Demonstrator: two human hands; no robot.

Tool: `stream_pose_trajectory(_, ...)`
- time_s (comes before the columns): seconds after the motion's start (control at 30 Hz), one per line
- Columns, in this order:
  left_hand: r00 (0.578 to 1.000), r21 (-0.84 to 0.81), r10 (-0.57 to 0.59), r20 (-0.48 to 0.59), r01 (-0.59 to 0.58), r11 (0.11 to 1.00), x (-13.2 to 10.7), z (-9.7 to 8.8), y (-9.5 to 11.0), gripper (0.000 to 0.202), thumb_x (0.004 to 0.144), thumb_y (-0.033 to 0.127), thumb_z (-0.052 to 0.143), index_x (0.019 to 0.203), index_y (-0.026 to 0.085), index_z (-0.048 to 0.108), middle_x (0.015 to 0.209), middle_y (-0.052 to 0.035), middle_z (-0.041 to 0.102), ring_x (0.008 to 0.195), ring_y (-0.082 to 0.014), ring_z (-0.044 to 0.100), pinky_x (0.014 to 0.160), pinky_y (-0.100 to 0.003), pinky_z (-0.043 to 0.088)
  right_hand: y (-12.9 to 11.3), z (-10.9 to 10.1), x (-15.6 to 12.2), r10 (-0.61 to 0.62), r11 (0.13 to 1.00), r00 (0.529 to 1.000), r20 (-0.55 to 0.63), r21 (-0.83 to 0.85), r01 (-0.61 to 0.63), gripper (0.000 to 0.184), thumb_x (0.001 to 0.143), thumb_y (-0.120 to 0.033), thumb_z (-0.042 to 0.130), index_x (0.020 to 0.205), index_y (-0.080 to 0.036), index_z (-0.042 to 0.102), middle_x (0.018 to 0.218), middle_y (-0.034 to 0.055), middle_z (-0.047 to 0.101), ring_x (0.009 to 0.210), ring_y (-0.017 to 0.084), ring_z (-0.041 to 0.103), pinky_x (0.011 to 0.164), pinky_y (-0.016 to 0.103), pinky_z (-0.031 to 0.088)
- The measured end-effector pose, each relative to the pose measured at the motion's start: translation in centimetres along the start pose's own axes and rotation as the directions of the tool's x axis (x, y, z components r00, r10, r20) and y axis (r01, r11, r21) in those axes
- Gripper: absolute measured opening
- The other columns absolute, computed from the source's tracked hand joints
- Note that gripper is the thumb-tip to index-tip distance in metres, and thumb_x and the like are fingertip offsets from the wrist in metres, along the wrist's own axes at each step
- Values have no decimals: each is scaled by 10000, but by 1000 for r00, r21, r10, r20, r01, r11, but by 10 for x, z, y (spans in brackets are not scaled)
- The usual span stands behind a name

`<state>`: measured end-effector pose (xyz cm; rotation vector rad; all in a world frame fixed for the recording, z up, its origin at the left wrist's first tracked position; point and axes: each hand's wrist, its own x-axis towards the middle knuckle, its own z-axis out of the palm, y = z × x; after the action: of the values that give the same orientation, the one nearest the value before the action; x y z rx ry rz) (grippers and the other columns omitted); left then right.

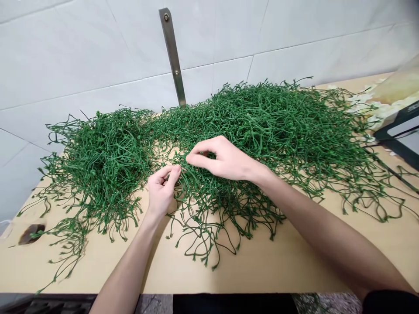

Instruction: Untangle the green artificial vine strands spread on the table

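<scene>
Thin green plastic stems [262,126] with small forked tips lie in a large tangled heap in front of me. My left hand [161,187] is closed in a pinch at the heap's near middle, thumb against index finger. Green stems fan out just right of its fingertips, and one appears to be caught between them. Close by on the right, my right hand [222,159] hovers over the stems with thumb and index fingertips together. Whatever sits in that pinch is too small to make out. The two hands' fingertips are a short gap apart.
A second clump of stems [108,161] covers the left of the wooden table [278,270]. A metal bracket [172,52] stands against the tiled wall. White petals [381,111] and a dark-framed device [401,131] are at the right. A hole [31,234] pierces the tabletop's left.
</scene>
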<state>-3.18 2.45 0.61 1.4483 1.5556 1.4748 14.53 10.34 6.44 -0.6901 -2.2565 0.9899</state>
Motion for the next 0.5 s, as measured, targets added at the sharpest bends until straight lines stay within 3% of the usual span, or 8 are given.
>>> stream_pose_trajectory(0.13, 1000, 58, 4, -22, -3, 998, -2, 1, 2, 340, 823, 501, 618, 719, 179, 645, 609, 8, 536, 554, -117, 404, 503, -261, 326, 1, 8, 0, -56, 997, 993, 106, -49, 62, 234, 843, -281, 571, 796, -129, 742, 739, 27, 689, 639, 103, 521, 623, 254, 378)
stream_pose_trajectory(0.3, 1000, 69, 9, 30, -11, 998, -3, 0, 7, 355, 813, 505, 624, 675, 177, 627, 555, 21, 474, 519, -110, 359, 484, -262, 303, 7, 11, 1, -121, 990, 992, 27, -72, 123, 205, 810, -224, 548, 703, -144, 703, 693, 7, 658, 619, 97, 492, 651, 254, 378)
stream_pose_trajectory(0.5, 984, 26, -12, 177, 7, 1000, -5, 3, 13, 404, 791, 550, 632, 658, 168, 623, 589, 4, 520, 533, -113, 381, 490, -258, 318, 7, 21, 0, -176, 947, 984, -17, -277, 165, 220, 758, -214, 500, 556, -158, 565, 568, -3, 530, 575, 112, 405, 613, 274, 309)
